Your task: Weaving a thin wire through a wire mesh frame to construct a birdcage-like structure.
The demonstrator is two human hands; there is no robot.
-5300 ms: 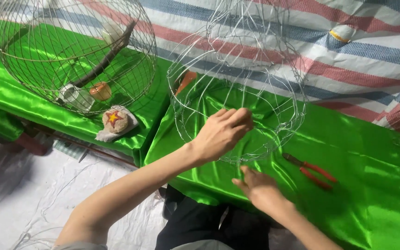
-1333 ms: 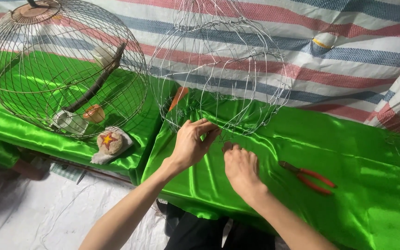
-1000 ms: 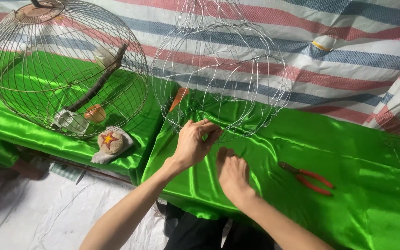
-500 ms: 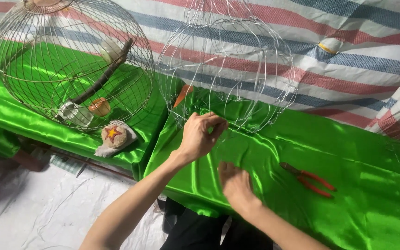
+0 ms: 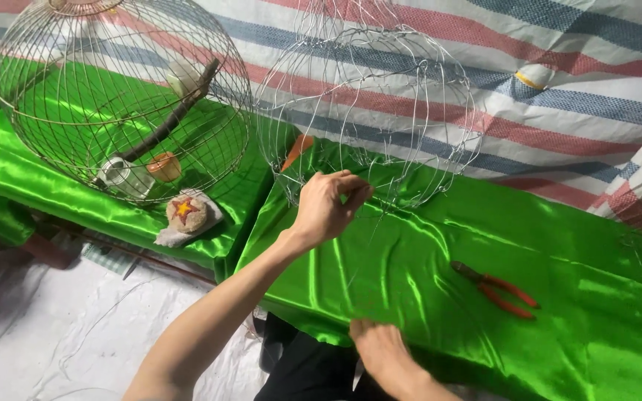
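An unfinished round wire cage frame point(image 5: 369, 111) stands on a green satin cloth point(image 5: 484, 245). My left hand point(image 5: 328, 204) pinches the frame's lower front rim, fingers closed on the wire. A thin wire strand point(image 5: 365, 249) runs down from there toward my right hand point(image 5: 380, 349), which lies low at the cloth's near edge with fingers curled around the strand's end.
A finished domed wire cage point(image 5: 120, 96) with a branch perch and small cups stands at the left. A rounded stone with a star on a rag point(image 5: 186, 214) lies in front of it. Red-handled pliers point(image 5: 499, 289) lie on the cloth at the right. A striped tarp hangs behind.
My right hand has drawn back from the frame's rim toward my body, pulling the thin wire out. My left hand stays pinched on the rim.
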